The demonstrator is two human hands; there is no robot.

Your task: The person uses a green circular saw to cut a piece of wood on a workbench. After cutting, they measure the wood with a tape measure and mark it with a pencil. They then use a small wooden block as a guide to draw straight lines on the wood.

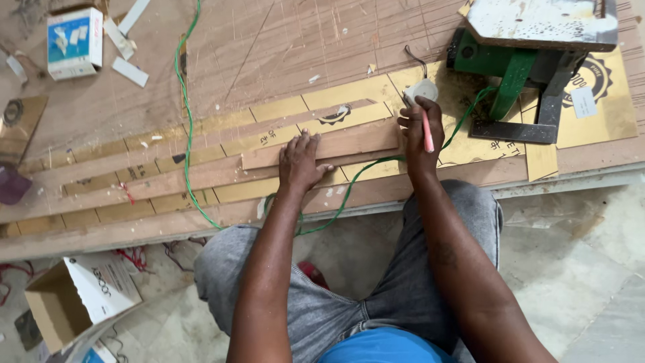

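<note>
Looks like you're at the marking step: your left hand (299,161) lies flat, fingers together, pinning the thin wood strip (322,147) on the plywood sheet (282,47), right hand (420,128) pinching a pink pencil (426,131) at its end. Next move needs that strip dead steady.

You had open board above the wooden strip (322,146), clear up to the far edge. To your right the green power saw (510,67) and steel square (531,121) blocked the way, and the green cable (188,121) crossed the left side of the board.
</note>
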